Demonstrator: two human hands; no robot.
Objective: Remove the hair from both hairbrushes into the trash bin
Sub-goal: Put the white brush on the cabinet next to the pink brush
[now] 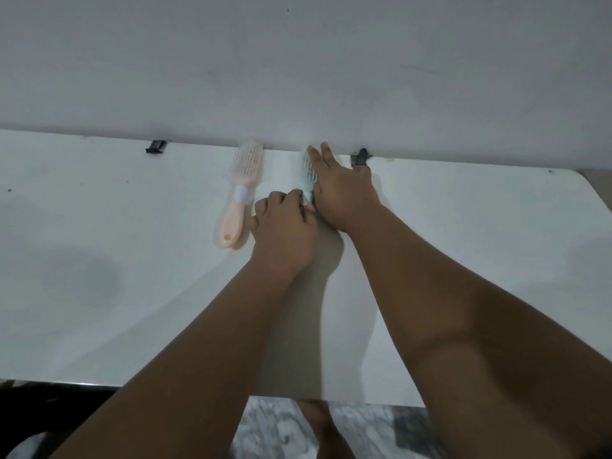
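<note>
A pink hairbrush (239, 193) lies flat on the white table (99, 260) near the back wall, bristles up, untouched. Just right of it lies a pale green hairbrush (306, 172), mostly covered by my hands. My left hand (284, 226) is closed around the green brush's handle. My right hand (341, 190) rests over the green brush's head from the right, fingers stretched out along the bristles toward the wall. No hair shows clearly in either brush. No trash bin is in view.
Two small black clips (155, 146) (361, 159) sit at the table's back edge against the plain wall (298, 61). The table's right corner is rounded (586, 183). A dark object (33, 419) and marbled floor (281, 429) show below the near edge.
</note>
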